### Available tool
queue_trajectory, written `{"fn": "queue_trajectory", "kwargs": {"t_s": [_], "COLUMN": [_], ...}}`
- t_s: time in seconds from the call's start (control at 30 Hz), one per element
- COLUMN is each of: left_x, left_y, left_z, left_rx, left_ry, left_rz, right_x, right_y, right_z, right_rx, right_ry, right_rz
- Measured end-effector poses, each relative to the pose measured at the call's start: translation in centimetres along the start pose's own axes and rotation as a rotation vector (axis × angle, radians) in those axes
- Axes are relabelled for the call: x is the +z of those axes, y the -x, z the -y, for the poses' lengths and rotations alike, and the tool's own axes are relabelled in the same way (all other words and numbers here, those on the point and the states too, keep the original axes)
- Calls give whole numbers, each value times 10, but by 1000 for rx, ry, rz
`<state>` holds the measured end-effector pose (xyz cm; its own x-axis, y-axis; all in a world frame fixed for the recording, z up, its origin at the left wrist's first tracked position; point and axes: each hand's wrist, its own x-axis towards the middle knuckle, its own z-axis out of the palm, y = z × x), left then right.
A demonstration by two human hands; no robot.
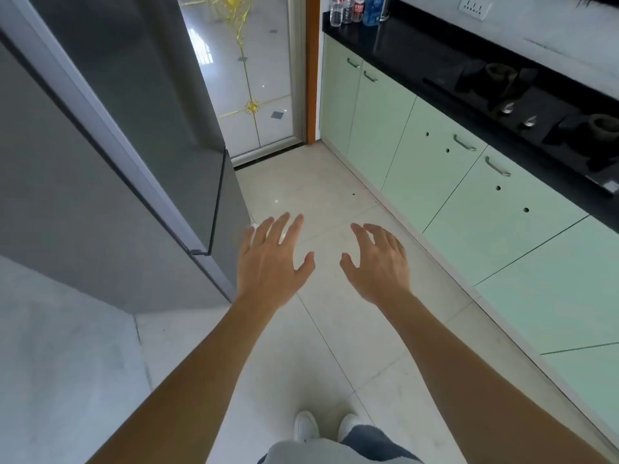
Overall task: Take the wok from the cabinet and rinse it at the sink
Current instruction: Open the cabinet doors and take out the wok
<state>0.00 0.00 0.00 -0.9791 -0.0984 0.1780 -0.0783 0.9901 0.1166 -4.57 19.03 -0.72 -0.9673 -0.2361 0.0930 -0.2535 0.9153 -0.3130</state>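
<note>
View from a head camera, looking down a narrow kitchen. Two bare forearms reach forward from 6 o'clock towards the centre. The left hand (268,262) and the right hand (378,262) hover side by side above the pale tiled floor (335,346), palms down, apart from each other. Each grip is apart: the left fingers are straight and spread, the right fingers are loosely bent, and neither hand holds or touches anything.

From 1 o'clock down to 4 o'clock runs a row of pale green cabinets (435,182) with metal handles, every door closed. The wok is out of sight. Above the cabinets lies a black worktop (418,51) carrying a gas hob (522,105) at 2 o'clock and several plastic bottles (358,8) at 12 o'clock. A tall grey refrigerator (134,112) fills 10 o'clock. A glass door (254,78) with gold ornament stands at 12 o'clock. White shoes (306,425) show at 6 o'clock.
</note>
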Motion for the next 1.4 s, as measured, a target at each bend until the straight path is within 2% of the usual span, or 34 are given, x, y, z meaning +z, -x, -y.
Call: {"fn": "queue_trajectory", "kwargs": {"t_s": [0.43,0.6,1.07,1.4], "left_x": [19,30,56,84], "left_y": [-89,-153,-351,-452], "left_z": [7,7,-18,19], "left_rx": [47,9,-58,-84], "left_ry": [-5,-24,-19,-6], "left_rz": [-31,-9,-80,-67], "right_x": [10,14,10,39], "right_y": [-81,-147,-360,-470], "right_z": [-16,-30,-81,-69], "right_rx": [6,-26,-98,-114], "right_ry": [3,17,-6,-16], "right_rz": [-38,-21,0,37]}}
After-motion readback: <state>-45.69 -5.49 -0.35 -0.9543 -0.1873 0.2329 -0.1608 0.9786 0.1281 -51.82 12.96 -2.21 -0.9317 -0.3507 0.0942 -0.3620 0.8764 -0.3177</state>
